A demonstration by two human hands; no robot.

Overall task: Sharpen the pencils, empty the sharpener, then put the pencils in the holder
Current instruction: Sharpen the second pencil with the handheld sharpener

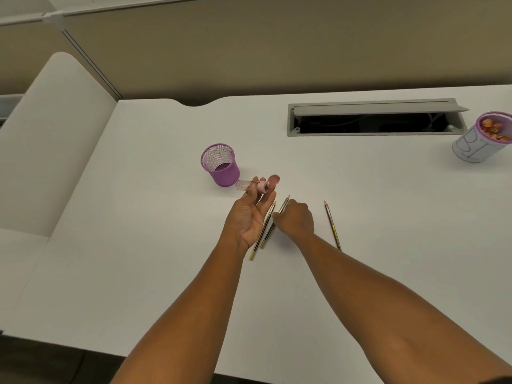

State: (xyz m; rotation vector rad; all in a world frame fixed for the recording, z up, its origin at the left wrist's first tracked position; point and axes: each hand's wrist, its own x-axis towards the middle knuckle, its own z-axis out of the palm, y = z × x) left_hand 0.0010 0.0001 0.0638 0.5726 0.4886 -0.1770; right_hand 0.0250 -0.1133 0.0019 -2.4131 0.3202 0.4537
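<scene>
Holding the sharpener (pixel 256 186) up in the left hand (pixel 250 214), palm turned upward, the person is pinching it between fingertips and thumb, its clear case pointing toward the purple mesh holder (pixel 220 164) and its pink end facing right. Just past the fingertips, a small pink cap-like piece (pixel 274 178) is showing, though whether it belongs to the sharpener is hard to tell. Over on the other side, the right hand (pixel 295 218) is reaching down knuckles-up, fingers curling around one pencil (pixel 283 204) lying on the white desk (pixel 138 217). A second pencil (pixel 262 231) is lying just beside that one, partly under the left hand, both angled with points away from the person. A third pencil (pixel 332 225) is lying well apart to the right, untouched, point also facing away. The holder is standing upright just beyond the left hand, nothing visible inside it. Far off at the right edge, a wrapped cup (pixel 480 141) is sitting with shavings in it, near the open grey cable hatch (pixel 374 117) set in the desk.
</scene>
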